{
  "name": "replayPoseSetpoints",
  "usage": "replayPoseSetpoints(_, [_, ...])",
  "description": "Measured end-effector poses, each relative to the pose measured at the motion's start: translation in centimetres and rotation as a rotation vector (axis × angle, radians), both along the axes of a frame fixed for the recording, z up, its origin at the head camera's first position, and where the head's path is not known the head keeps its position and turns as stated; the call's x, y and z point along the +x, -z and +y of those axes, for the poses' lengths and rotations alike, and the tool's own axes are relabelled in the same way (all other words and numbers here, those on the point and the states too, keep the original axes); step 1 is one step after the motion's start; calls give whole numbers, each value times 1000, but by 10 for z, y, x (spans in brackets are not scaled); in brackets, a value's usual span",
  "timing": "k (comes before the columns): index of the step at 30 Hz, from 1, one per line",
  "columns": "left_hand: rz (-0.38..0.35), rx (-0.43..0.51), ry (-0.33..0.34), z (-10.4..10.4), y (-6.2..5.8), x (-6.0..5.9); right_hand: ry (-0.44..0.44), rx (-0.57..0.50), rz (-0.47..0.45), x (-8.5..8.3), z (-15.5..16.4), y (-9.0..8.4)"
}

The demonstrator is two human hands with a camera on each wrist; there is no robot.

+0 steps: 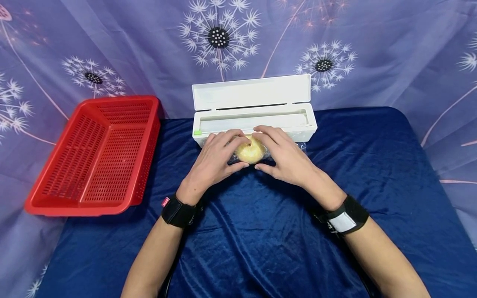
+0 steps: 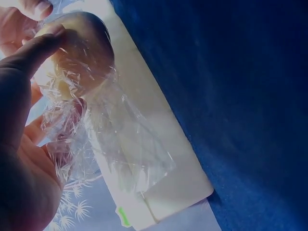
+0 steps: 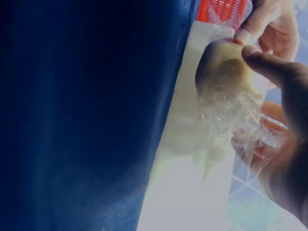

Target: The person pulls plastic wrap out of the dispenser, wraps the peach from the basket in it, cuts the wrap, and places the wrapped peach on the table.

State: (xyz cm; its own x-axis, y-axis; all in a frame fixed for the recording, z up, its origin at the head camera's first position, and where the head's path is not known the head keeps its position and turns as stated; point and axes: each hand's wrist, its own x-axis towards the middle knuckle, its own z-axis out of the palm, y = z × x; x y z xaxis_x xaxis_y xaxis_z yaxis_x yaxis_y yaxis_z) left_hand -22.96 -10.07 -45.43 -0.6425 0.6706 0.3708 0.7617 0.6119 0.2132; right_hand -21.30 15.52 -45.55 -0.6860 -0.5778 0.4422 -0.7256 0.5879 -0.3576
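A round, pale yellow pear is held between both hands in front of a long white cling film box. My left hand grips its left side, thumb low and fingers over the top. On the opposite side my right hand grips it with thumb and fingers curved round. Clear cling film clings to the pear and hangs crumpled from both sides in the wrist views. The thumbs press on the fruit near each other. Part of the box's front is hidden behind the hands.
The box's lid stands raised at the back, and a green slider sits at its front left corner. To the left is a red plastic basket. Dark blue cloth covers the table, with a dandelion-print curtain behind.
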Motion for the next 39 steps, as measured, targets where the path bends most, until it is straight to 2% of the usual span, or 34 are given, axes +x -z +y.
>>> replayPoseSetpoints(5, [-12, 13, 7, 0, -2, -1, 2, 28, 42, 1, -1, 0])
replayPoseSetpoints(12, [-23, 12, 19, 1, -3, 0, 31, 28, 9, 2, -1, -2])
replayPoseSetpoints(27, [-19, -10, 19, 0, 0, 2, 21, -8, -24, 1, 0, 0])
replayPoseSetpoints(34, [3, -33, -26, 1, -1, 4, 16, -21, -41, -1, 1, -1])
replayPoseSetpoints(39, [28, -90, -71, 5, -1, 7, 16, -34, -70, -2, 1, 0])
